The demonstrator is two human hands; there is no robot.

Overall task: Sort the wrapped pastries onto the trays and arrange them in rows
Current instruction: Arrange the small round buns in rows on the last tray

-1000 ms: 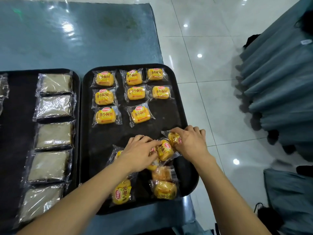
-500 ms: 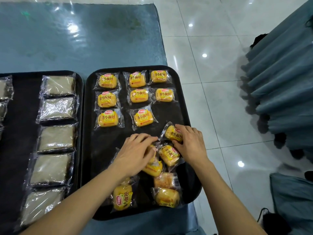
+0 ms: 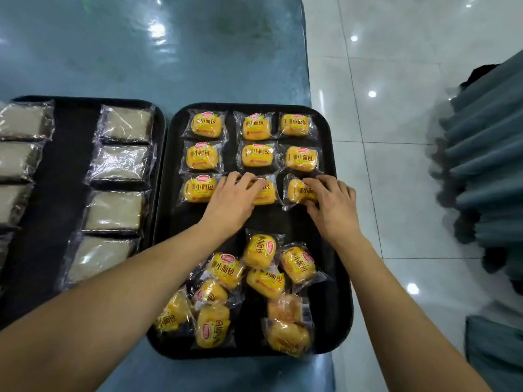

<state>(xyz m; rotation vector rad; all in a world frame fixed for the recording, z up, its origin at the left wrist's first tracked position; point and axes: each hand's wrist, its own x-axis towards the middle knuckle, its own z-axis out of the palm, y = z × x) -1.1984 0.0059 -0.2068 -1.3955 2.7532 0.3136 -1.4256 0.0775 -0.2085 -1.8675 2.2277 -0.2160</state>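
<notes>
Yellow wrapped pastries lie in rows on the far half of the right black tray (image 3: 331,222). In the third row, my left hand (image 3: 233,198) rests on the middle pastry (image 3: 264,193), fingers bent over it. My right hand (image 3: 332,200) pinches the right pastry (image 3: 295,190) of that row, which sits on the tray. The row's left pastry (image 3: 198,189) lies untouched. A loose heap of several yellow pastries (image 3: 264,278) sits at the tray's near end. The left black tray (image 3: 68,165) carries grey wrapped pastries (image 3: 120,162) in columns.
Both trays sit on a blue table (image 3: 141,52) whose right edge runs just beside the right tray. White tiled floor (image 3: 396,137) lies beyond it. Grey-blue draped fabric (image 3: 486,151) stands at the far right.
Both hands moved away from the near heap up to the third row. My right hand carried a yellow pastry there, and my left hand came onto the middle pastry.
</notes>
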